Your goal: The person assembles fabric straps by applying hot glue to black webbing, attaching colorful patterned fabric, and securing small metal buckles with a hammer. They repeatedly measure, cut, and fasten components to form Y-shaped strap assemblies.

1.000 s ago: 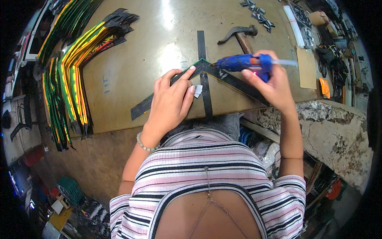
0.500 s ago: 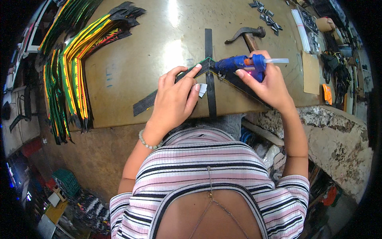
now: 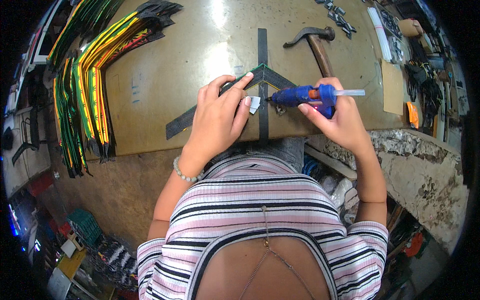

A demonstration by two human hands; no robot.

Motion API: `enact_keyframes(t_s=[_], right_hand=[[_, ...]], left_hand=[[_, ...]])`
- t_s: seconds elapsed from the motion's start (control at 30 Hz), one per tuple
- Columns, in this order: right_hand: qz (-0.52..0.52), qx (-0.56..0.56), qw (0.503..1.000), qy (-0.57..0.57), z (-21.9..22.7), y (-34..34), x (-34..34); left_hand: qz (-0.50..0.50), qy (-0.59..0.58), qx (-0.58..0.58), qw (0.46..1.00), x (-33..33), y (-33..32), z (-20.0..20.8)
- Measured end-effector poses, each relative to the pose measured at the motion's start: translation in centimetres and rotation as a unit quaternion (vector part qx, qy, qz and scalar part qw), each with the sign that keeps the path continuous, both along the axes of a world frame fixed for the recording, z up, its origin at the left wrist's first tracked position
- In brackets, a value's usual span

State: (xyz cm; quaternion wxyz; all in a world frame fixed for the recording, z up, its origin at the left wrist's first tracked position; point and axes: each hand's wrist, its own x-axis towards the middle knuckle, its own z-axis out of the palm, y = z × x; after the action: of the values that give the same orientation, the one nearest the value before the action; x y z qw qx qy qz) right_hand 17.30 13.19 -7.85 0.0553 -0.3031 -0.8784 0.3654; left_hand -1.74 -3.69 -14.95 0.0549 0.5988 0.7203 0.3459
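My right hand (image 3: 342, 110) is wrapped round a blue hot glue gun (image 3: 300, 95), and a clear glue stick (image 3: 350, 92) sticks out of its back. Its dark nozzle points left, at a straight black strip (image 3: 263, 45) on the table. Across that strip lies a bent black woven band (image 3: 182, 121) with green and yellow edging, its peak pointing away from me. My left hand (image 3: 217, 110) rests on the band's left arm, index finger stretched toward the peak. By my left thumb are small grey-white tags (image 3: 254, 104), seemingly held under the curled fingers. The glue gun partly covers the band's right arm.
A hammer (image 3: 320, 52) lies beyond my right hand. Bundles of yellow, green and black bands (image 3: 90, 75) lie at the left. Small dark pieces (image 3: 340, 22), white glue sticks (image 3: 379, 35), brown cardboard (image 3: 392, 87) and an orange packet (image 3: 412, 115) sit along the right side.
The glue gun's nozzle has moved from the band's peak nearer to me, over the straight strip, uncovering more of the band's right arm. My left hand stays nearly in place.
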Motion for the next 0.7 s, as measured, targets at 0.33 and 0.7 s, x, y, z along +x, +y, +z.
enact_keyframes(t_s=[0.33,0.7], right_hand=[[-0.245,0.043,0.943,0.219,-2.6,6.3,6.9],[-0.436,0.23,0.864,-0.105,0.5,7.2,12.6]], left_hand=[[0.024,-0.051,0.043,0.997,-0.3,-0.1,-0.1],[0.077,-0.5,0.126,0.853,1.0,-0.5,2.7]])
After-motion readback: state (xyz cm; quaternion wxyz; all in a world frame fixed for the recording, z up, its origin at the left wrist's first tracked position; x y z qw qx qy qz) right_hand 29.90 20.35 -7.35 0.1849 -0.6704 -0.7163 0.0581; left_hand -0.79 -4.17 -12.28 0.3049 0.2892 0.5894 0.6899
